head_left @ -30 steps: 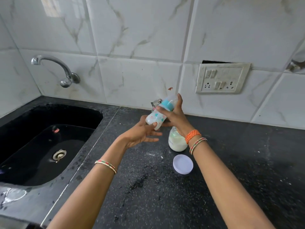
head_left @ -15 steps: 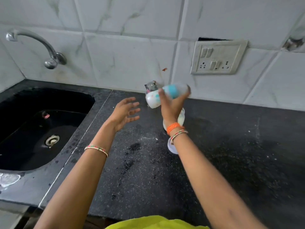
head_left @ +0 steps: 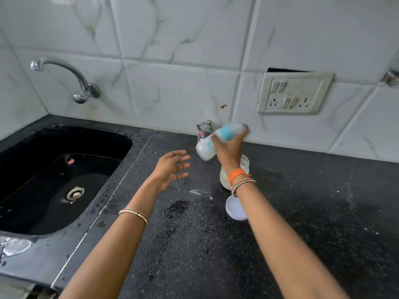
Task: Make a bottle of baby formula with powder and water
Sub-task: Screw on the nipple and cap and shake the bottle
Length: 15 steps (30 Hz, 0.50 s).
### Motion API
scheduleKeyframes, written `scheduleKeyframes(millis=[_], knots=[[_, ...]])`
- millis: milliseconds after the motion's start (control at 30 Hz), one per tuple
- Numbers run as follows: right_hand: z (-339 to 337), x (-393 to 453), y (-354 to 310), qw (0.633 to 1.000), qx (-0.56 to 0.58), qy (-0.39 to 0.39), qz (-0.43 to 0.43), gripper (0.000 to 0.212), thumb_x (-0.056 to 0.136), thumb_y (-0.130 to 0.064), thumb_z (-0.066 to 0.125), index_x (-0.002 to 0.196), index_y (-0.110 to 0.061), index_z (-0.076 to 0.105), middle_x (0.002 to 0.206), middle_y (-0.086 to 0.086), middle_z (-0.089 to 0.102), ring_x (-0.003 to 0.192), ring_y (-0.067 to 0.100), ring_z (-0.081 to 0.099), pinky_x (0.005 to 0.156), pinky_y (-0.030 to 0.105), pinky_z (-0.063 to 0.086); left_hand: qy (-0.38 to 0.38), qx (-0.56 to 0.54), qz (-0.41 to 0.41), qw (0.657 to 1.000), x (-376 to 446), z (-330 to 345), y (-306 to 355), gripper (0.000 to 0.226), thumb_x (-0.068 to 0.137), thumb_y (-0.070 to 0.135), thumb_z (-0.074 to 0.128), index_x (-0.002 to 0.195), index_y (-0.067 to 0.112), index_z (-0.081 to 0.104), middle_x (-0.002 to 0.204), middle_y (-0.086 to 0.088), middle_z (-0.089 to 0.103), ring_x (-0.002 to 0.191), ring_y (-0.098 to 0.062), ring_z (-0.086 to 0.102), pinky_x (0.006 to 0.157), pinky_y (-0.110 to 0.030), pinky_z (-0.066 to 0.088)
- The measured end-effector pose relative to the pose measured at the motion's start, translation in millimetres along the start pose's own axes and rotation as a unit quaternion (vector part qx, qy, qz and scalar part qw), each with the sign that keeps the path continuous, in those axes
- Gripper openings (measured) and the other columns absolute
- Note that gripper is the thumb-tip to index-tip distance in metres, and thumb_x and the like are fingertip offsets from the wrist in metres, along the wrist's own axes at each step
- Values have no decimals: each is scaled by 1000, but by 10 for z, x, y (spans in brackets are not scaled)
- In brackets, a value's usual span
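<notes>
My right hand (head_left: 228,151) grips a baby bottle (head_left: 206,149) with a blue collar, held on its side above the black counter and blurred by motion. The bottle's white base points left toward my left hand (head_left: 171,169), which hovers open with fingers spread, a short gap away. Behind my right wrist stands an open clear jar of white powder (head_left: 224,179), partly hidden. Its white lid (head_left: 234,209) lies flat on the counter in front of it.
A small steel pot with a knobbed lid (head_left: 205,129) stands by the wall behind the bottle. A black sink (head_left: 64,180) with a steel tap (head_left: 79,83) fills the left. A switch plate (head_left: 293,92) is on the tiled wall. White powder specks dot the counter (head_left: 302,212).
My left hand let go of the bottle's base and drew back left, open. The right hand swung the bottle from tilted to nearly level. The camera view also shifted.
</notes>
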State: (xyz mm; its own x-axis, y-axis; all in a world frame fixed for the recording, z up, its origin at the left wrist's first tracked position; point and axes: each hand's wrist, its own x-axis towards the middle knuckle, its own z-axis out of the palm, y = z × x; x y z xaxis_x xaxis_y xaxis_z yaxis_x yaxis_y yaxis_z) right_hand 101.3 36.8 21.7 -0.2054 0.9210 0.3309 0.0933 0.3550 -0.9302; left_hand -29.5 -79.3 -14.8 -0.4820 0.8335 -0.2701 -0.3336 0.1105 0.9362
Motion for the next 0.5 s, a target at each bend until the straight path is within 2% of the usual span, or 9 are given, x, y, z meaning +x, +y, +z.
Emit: scheduleKeyframes(millis=[67,100,167,200,267,300,333,400,500], knots=[[22,-17,4,983,-48,-179,16,72,63,-17,85,120,-22,41,103,-4,58,90,16,60,74,24,52,-17,13,-15,1000,4,3,-29,23,92,8,50,113,16,58,107,-3,66,95,-21,61,79,-39,53],[33,-36,13,985,-47,-165,16,72,63,-18,85,120,-24,41,105,-6,58,90,15,60,77,26,52,-16,7,-18,1000,26,14,-37,24,93,8,49,114,15,58,105,-3,66,94,-20,62,78,-39,53],[57,-55,59,999,4,-50,19,70,70,-14,80,120,-24,33,101,-9,55,87,13,60,80,28,54,-2,-22,-20,1000,72,50,-62,23,93,7,48,112,15,58,102,-3,65,89,-18,62,76,-38,53],[63,-59,51,998,19,-54,23,69,71,-13,79,120,-23,31,100,-8,54,88,16,60,82,33,55,1,-25,-25,999,73,67,-79,23,92,6,47,109,15,59,100,-4,65,86,-18,62,75,-37,53],[80,-82,43,987,-3,-159,35,73,65,-15,83,120,-24,36,106,-2,56,93,19,61,85,42,56,-15,35,-57,998,38,94,-110,25,92,4,44,110,13,58,97,-5,64,83,-17,60,75,-36,52],[70,-64,64,984,-2,-174,47,73,63,-17,84,120,-26,38,107,-2,57,94,17,61,84,41,56,-24,65,-76,995,20,95,-119,25,92,4,44,111,13,58,98,-5,63,85,-17,60,75,-36,52],[34,-47,56,987,16,-145,62,69,66,-17,83,119,-25,39,105,-4,56,92,14,60,83,39,56,-28,67,-90,993,11,90,-132,25,93,6,45,113,14,57,101,-4,63,89,-18,59,77,-37,51],[-8,-4,38,988,69,-114,83,59,75,-12,77,116,-20,35,100,-6,54,87,11,60,80,39,56,-41,13,-98,994,0,47,-167,29,94,13,47,122,14,54,107,-4,62,95,-21,60,82,-39,52],[-26,-43,-23,971,65,-209,94,61,76,-11,76,122,-20,36,109,3,55,95,18,61,70,36,58,-111,-39,-115,986,-55,41,-144,32,97,22,44,126,11,52,118,-12,61,99,-27,64,84,-38,56]])
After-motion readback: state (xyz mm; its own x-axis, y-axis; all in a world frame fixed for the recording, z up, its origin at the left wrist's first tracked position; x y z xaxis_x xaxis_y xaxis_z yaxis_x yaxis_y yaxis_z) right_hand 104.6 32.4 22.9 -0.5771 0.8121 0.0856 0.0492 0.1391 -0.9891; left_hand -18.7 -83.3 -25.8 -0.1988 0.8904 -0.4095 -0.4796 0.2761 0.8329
